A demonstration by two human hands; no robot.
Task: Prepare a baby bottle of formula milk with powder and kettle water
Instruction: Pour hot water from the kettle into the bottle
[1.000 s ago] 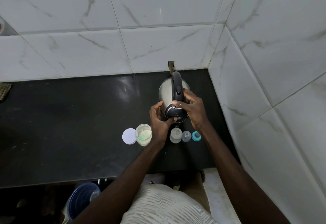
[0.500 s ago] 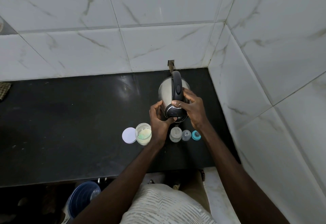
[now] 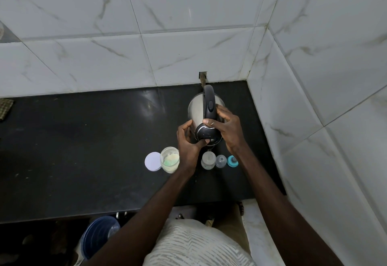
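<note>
1. At right of centre on the black tabletop (image 3: 83, 140): steel kettle (image 3: 206, 117), tipped spout-down toward the open baby bottle (image 3: 208, 160) just below it.
2. Right hand (image 3: 227, 128) closed around the black handle; left hand (image 3: 189, 142) cupped against the kettle's body and lid end, steadying.
3. Compared with a second ago, almost nothing shifted: same tilt, same grips. Probably a slow, held pour; no stream discernible.
4. Left of the left hand: open powder jar (image 3: 170, 160) and its white lid (image 3: 152, 161). Right of the bottle: clear cap (image 3: 221, 161) and teal teat ring (image 3: 232, 161).
5. Tiled wall (image 3: 314, 77) close on the right, tabletop edge near below; open room only leftward.
</note>
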